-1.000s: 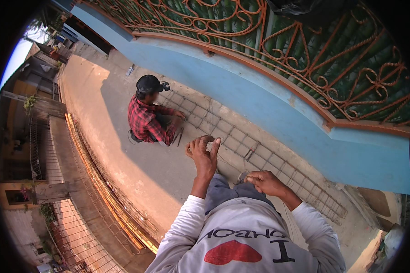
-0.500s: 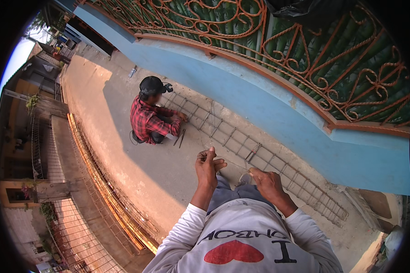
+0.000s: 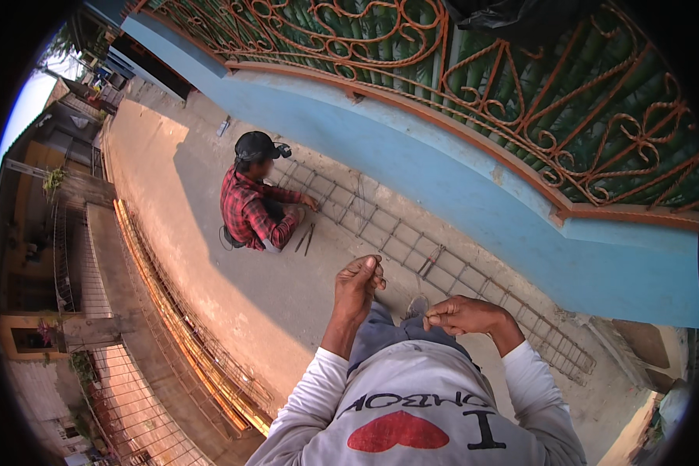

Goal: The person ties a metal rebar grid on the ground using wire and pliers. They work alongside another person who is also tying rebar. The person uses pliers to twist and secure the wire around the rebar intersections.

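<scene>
**Hands drawn together above the steel mesh**

Since the earlier pictures, the left hand (image 3: pixel 357 286) has been lowered from its raised position and brought closer to the right hand (image 3: pixel 462 314); both are now held in front of the body, above the knees. The fingers of the left hand are curled together, the thumb pressed against the fingertips; whether anything is pinched there cannot be told. The fingers of the right hand are closed in a pinch, and something small and thin seems to be held between thumb and forefinger, though it is too small to be made out.

Just beyond the hands, a long rebar mesh (image 3: pixel 412 241) is laid flat on the concrete ground (image 3: pixel 210 272), running alongside the base of a blue wall (image 3: pixel 443 171) that is topped with an orange wrought-iron fence (image 3: pixel 474 85). A pair of pliers (image 3: pixel 431 260) is lying on the mesh, a little past the right hand. Farther along the mesh, a person in a red checked shirt (image 3: pixel 248 210) and dark cap is crouched, one hand placed on the bars.
</scene>
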`<action>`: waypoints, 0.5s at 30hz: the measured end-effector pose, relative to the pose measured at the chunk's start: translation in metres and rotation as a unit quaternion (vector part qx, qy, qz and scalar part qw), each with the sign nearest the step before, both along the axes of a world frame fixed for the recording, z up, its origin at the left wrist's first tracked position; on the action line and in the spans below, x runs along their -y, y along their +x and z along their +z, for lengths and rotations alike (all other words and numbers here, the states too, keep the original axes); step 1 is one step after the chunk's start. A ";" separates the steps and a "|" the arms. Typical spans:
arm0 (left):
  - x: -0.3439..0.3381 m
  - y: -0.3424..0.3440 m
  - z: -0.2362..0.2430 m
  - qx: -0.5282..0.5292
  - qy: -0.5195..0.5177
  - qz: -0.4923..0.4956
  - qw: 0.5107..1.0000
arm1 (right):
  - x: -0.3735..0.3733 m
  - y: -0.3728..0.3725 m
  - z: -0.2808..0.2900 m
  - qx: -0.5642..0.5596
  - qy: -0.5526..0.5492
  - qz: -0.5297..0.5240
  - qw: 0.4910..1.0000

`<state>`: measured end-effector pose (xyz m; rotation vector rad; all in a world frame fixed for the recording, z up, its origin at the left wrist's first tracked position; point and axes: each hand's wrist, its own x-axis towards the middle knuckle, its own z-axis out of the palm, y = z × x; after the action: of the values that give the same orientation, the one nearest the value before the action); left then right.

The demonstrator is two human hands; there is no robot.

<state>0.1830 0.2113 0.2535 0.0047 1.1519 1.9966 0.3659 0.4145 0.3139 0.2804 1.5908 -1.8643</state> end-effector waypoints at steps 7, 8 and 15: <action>-0.018 0.010 0.049 -0.008 0.103 0.019 0.995 | -0.018 0.017 -0.039 -0.086 -0.378 -0.226 0.894; -0.022 0.010 0.052 -0.043 0.086 0.024 0.995 | -0.016 0.013 -0.038 -0.096 -0.367 -0.291 0.878; -0.025 0.000 0.086 -0.213 0.028 -0.031 0.976 | 0.017 -0.013 0.000 -0.036 0.111 -0.253 0.960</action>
<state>0.1827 0.2367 0.3391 0.5140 1.3389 2.0268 0.3528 0.3972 0.3140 0.7899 1.9123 -2.0805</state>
